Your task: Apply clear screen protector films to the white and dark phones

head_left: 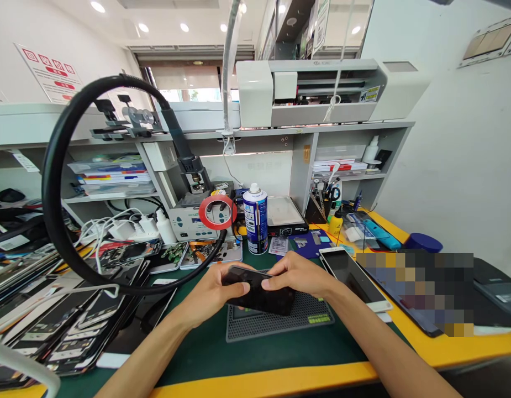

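Note:
Both my hands grip one black smartphone (261, 298), tilted above a grey perforated mat (280, 326). My left hand (222, 287) closes round its left end, thumb pressed on the dark face. My right hand (294, 273) pinches the upper edge, with its thumb tip on the face close to the left thumb. The fingers behind the phone are mostly hidden. Just beyond the hands stands a blue and white spray can (255, 218). A white-framed device (354, 276) with a dark screen lies to the right of my right hand.
Stacked phone parts (85, 326) crowd the left side. A thick black hose (52, 182) loops from the hot air station (197, 218), where a red tape roll (217, 212) hangs. A yellow bottle (335, 224) and tool holder (317, 207) stand back right; a blue lid (423, 243) lies farther right.

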The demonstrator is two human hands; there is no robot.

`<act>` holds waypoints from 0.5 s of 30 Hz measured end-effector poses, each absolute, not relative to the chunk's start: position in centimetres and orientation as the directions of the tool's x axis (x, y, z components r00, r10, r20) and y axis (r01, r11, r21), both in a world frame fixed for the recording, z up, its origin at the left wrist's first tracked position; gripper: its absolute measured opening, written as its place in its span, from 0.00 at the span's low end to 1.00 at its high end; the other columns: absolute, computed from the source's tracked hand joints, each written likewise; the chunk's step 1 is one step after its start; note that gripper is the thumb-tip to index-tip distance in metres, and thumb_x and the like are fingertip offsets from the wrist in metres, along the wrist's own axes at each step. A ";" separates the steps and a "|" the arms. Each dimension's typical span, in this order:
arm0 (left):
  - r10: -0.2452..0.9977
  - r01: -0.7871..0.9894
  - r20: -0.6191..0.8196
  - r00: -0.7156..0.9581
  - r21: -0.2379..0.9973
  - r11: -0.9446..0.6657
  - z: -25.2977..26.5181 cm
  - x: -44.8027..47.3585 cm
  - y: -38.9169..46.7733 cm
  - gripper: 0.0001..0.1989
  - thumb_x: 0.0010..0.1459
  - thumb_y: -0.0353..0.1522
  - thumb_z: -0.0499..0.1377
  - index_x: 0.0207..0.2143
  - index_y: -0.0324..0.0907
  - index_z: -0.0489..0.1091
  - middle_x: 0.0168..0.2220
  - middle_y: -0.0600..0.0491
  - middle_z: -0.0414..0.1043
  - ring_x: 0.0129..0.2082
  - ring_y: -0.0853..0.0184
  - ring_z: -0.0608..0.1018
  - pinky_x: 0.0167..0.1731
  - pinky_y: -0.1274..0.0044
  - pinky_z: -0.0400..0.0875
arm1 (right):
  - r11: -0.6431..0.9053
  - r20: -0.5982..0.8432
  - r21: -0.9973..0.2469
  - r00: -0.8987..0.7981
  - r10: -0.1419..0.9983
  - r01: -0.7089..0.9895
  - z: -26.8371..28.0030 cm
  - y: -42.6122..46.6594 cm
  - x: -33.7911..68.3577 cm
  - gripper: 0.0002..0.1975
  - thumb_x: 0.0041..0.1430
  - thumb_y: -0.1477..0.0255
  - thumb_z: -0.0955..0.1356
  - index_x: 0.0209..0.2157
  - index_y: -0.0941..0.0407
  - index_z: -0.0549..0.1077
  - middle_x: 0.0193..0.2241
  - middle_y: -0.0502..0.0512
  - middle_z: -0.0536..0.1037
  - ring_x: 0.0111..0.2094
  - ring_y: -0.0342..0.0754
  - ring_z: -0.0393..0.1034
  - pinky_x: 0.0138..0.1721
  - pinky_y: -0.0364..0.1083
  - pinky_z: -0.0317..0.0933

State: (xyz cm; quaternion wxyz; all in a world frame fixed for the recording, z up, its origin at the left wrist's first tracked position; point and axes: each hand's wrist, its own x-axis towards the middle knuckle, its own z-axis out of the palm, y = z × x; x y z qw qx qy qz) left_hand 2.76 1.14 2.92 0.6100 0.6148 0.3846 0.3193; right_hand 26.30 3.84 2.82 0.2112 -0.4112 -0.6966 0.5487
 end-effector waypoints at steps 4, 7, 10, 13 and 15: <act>0.868 0.068 -0.089 0.488 0.996 0.064 2.9 2.9 1.2 0.15 0.54 0.32 0.63 0.45 0.38 0.74 0.33 0.50 0.75 0.29 0.64 0.76 0.28 0.72 0.74 | 0.064 -0.165 -0.932 -0.574 0.802 0.358 3.1 3.7 26.5 0.15 0.51 0.59 0.72 0.30 0.57 0.83 0.23 0.50 0.73 0.26 0.44 0.58 0.27 0.43 0.50; 0.876 0.045 -0.096 0.473 0.995 0.085 2.9 3.0 1.2 0.15 0.54 0.32 0.64 0.45 0.37 0.74 0.32 0.50 0.75 0.29 0.63 0.77 0.28 0.72 0.75 | 0.082 -0.150 -0.940 -0.619 0.771 0.330 3.4 3.6 26.7 0.16 0.51 0.59 0.72 0.34 0.57 0.82 0.25 0.50 0.75 0.27 0.45 0.62 0.27 0.42 0.53; 0.883 0.023 -0.095 0.460 0.995 0.095 3.0 3.1 1.2 0.14 0.53 0.32 0.64 0.42 0.37 0.74 0.30 0.51 0.74 0.29 0.63 0.77 0.27 0.73 0.75 | 0.111 -0.114 -0.949 -0.647 0.754 0.296 3.5 3.6 26.6 0.15 0.49 0.61 0.74 0.35 0.57 0.80 0.27 0.50 0.75 0.28 0.45 0.65 0.28 0.41 0.55; 0.883 0.028 -0.112 0.455 0.993 0.111 3.0 3.2 1.2 0.14 0.53 0.32 0.65 0.42 0.37 0.74 0.30 0.51 0.74 0.28 0.64 0.77 0.26 0.74 0.74 | 0.143 -0.087 -0.941 -0.627 0.774 0.306 3.1 3.5 26.2 0.15 0.47 0.62 0.75 0.33 0.57 0.78 0.27 0.49 0.74 0.27 0.44 0.63 0.27 0.41 0.54; 0.882 0.027 -0.119 0.455 0.992 0.120 2.9 3.2 1.2 0.15 0.53 0.32 0.65 0.43 0.37 0.74 0.30 0.51 0.74 0.27 0.65 0.76 0.26 0.74 0.74 | 0.154 -0.079 -0.933 -0.603 0.794 0.326 2.7 3.5 26.0 0.15 0.49 0.60 0.74 0.31 0.58 0.78 0.24 0.48 0.71 0.25 0.43 0.60 0.26 0.41 0.52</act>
